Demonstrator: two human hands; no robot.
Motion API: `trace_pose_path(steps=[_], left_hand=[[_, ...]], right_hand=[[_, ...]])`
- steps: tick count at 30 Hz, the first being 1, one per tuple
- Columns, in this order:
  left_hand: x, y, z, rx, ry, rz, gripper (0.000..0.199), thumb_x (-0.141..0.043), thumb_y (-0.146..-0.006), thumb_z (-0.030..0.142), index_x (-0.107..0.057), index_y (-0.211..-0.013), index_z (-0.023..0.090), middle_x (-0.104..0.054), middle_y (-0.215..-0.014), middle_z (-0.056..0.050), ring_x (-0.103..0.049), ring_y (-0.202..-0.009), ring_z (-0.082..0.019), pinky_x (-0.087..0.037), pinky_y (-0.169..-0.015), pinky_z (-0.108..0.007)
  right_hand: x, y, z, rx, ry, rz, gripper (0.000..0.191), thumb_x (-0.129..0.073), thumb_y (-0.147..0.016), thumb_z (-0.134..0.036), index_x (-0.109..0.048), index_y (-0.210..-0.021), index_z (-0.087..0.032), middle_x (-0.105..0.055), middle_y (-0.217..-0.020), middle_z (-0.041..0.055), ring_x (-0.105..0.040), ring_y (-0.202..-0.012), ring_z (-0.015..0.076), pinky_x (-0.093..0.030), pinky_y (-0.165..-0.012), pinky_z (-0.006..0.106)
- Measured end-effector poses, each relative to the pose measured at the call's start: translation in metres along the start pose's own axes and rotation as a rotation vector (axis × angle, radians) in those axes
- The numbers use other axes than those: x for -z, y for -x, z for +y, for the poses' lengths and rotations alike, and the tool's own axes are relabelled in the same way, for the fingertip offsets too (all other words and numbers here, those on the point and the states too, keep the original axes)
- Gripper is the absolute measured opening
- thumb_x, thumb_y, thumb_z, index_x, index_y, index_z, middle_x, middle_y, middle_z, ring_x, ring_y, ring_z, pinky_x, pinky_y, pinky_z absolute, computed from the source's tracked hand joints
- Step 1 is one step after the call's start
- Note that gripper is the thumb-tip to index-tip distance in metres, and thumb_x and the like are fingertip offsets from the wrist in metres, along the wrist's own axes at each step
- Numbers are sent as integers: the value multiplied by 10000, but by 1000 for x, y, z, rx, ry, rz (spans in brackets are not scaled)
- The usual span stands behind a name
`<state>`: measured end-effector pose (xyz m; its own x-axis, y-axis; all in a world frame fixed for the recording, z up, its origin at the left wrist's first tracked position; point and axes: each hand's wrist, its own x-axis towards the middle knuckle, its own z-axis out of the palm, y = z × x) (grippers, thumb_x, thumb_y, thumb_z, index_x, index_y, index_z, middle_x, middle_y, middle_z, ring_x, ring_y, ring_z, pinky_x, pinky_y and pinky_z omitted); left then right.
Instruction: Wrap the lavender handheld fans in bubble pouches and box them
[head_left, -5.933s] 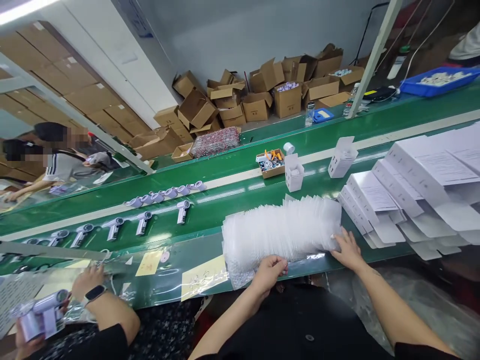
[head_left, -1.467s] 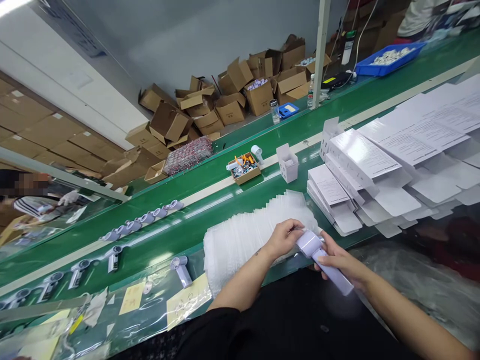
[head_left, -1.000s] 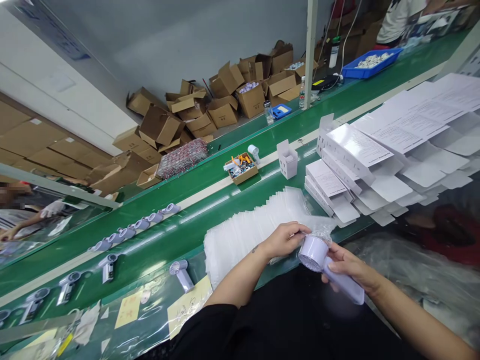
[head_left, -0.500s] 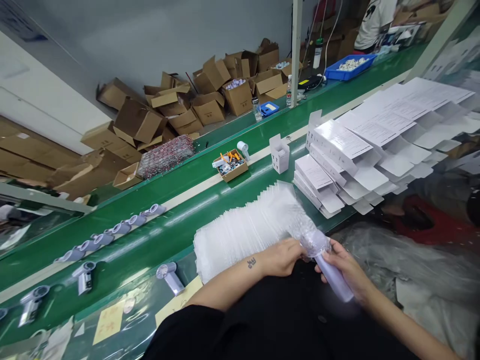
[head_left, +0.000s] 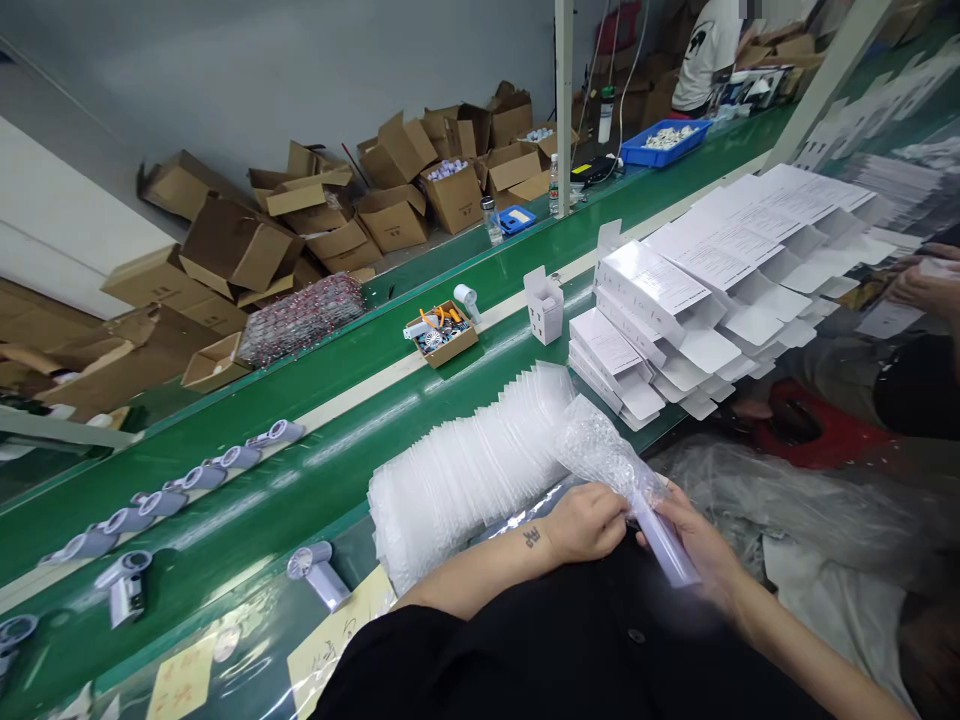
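Observation:
My left hand [head_left: 589, 520] is closed, pinching the edge of a clear bubble-wrap bag [head_left: 592, 440]. In my right hand [head_left: 697, 535] is the pale purple handle of a handheld fan [head_left: 670, 552]. The fan's upper part is inside the bag, blurred by the plastic, while its handle points down toward my body. Left of the hands stands a long row of white bubble-wrap bags [head_left: 465, 470] packed on edge. Another handheld fan [head_left: 320, 575] lies on the table by my left forearm.
Stacked white boxes [head_left: 675, 290] lie to the right, beside one upright open box [head_left: 543, 305]. Across the green belt [head_left: 330, 440] sit several purple fans [head_left: 161, 500] and a small parts carton [head_left: 450, 350]. A co-worker's hands [head_left: 926, 285] show at the right edge.
The bag now stretches out up and left past the fan's head, which showed more plainly before. My view has shifted right, and a co-worker's hands have come into sight.

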<state>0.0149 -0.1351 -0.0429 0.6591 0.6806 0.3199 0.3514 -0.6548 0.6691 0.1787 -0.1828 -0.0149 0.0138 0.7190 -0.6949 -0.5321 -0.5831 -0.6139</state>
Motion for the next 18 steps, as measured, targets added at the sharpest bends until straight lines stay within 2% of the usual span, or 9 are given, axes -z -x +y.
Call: trace_pose_path(steps=[3, 6, 7, 9, 11, 14, 16, 18], left_hand=[[-3, -18, 9, 88, -17, -25, 174, -441, -817, 181, -608, -855, 148, -642, -763, -63, -597, -712, -159, -477, -686, -267], [-1, -37, 16, 54, 17, -158, 207, -468, -799, 195, -632, -913, 141, -663, -832, -79, -607, -779, -186, -478, -729, -292], [0, -41, 19, 95, 55, -193, 213, -472, -788, 189, -641, -911, 146, -665, -820, -68, -605, -762, -179, -476, -716, -286], [4, -46, 24, 281, 165, -197, 212, -481, -767, 175, -657, -884, 159, -656, -751, -30, -585, -679, -145, -464, -648, -251], [11, -50, 30, 455, 306, -174, 192, -520, -736, 181, -669, -856, 162, -625, -662, 5, -542, -587, -112, -428, -564, -217], [32, -55, 33, 592, 561, -80, 194, -558, -748, 244, -665, -867, 134, -572, -587, 15, -488, -510, -87, -382, -491, -196], [54, -58, 28, 597, 697, 61, 264, -544, -797, 320, -648, -930, 118, -587, -643, -12, -513, -548, -93, -402, -514, -200], [78, -59, 19, 474, 738, 164, 456, -655, -735, 384, -589, -1114, 140, -628, -924, -83, -581, -786, -150, -458, -631, -226]], right_hand=[[13, -4, 1, -77, 2, 47, 350, -727, -698, -267, -506, -969, -256, -661, -740, -11, -650, -618, 155, -567, -558, 268], [33, -3, -6, -125, 160, 82, 208, -688, -719, -333, -534, -810, -227, -640, -644, 4, -633, -564, 172, -537, -512, 288], [39, -1, -13, -125, 272, 72, 197, -669, -726, -360, -530, -754, -224, -624, -596, 0, -612, -514, 170, -507, -464, 284], [50, 4, -34, -69, 528, 15, 232, -640, -733, -397, -509, -661, -221, -589, -521, -13, -568, -449, 154, -442, -405, 258], [54, 11, -60, 29, 773, -32, 244, -624, -735, -399, -505, -622, -218, -575, -491, -18, -555, -437, 149, -419, -398, 246], [44, 21, -97, 182, 1041, -49, 229, -581, -770, -400, -543, -637, -217, -621, -545, 10, -608, -519, 184, -475, -470, 278], [27, 25, -110, 264, 1102, -102, 254, -535, -812, -426, -570, -674, -216, -649, -603, 26, -635, -585, 204, -507, -534, 307], [6, 25, -114, 316, 1069, -226, 280, -507, -840, -447, -587, -709, -212, -666, -672, 34, -648, -645, 212, -520, -587, 320]])
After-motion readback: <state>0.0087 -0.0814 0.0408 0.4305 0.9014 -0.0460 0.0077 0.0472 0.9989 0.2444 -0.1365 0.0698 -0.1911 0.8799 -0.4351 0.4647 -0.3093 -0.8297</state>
